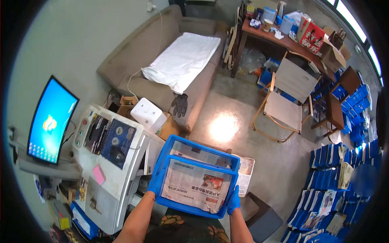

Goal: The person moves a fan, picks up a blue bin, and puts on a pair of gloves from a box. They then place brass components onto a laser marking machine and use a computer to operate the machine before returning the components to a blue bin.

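Observation:
In front of my body is a blue plastic basket [202,164] with a sheet of newspaper [194,184] lying in its near part. A blue bar crosses it, and the far part shows a see-through or mesh section. My left hand [156,184], in a blue glove, grips the basket's left side. On the opposite side, my right hand [234,201], also gloved in blue, holds the right edge. Most fingers of both hands are hidden by the basket. Beyond the right rim, more printed paper [245,175] shows underneath.
Left of me stands a white machine cabinet [101,170] with a monitor [50,121]. A sofa [133,52] bears a white cloth [184,58] and a dark glove [179,105]. A folding chair [285,113] stands ahead right. Stacked blue baskets [320,194] line the right; a dark stool [263,216] is nearby.

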`<state>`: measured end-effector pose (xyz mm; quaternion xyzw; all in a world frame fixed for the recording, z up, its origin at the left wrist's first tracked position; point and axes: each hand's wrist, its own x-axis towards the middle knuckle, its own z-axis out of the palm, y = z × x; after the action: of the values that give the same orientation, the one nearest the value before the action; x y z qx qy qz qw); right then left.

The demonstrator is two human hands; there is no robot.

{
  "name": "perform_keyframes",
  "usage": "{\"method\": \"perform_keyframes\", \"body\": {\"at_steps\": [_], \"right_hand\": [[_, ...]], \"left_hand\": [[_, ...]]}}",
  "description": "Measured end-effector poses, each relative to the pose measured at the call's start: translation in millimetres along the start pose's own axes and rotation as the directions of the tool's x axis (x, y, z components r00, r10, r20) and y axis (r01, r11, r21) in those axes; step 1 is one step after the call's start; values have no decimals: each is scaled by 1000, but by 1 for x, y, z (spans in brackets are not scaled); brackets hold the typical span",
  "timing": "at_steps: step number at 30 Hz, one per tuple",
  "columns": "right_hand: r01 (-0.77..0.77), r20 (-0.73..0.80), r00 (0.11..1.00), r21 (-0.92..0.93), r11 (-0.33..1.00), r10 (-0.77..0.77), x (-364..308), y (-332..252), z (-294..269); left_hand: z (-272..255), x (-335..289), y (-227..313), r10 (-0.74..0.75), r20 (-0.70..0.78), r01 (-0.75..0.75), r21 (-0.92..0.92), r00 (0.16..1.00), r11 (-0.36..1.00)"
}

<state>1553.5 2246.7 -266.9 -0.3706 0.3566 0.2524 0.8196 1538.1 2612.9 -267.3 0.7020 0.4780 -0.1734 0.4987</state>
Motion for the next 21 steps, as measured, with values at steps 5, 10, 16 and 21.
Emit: {"method": "perform_keyframes", "body": {"at_steps": [5,10,16,21], "right_hand": [[-17,-175,984,8,1000,18,66,12,13],[-26,-442,894,-223,975,-77,90,16,57],[-112,-365,922,73,991,131,104,36,49],[-115,-387,922,-269,956,3,123,48,24]], "left_hand": [[13,77,9,263,190,-221,-215,946,951],[2,129,-19,52,133,-50,-15,990,999],[8,140,2,-242,278,196,183,930,963],[16,110,58,-122,261,18,369,958,929]]}}
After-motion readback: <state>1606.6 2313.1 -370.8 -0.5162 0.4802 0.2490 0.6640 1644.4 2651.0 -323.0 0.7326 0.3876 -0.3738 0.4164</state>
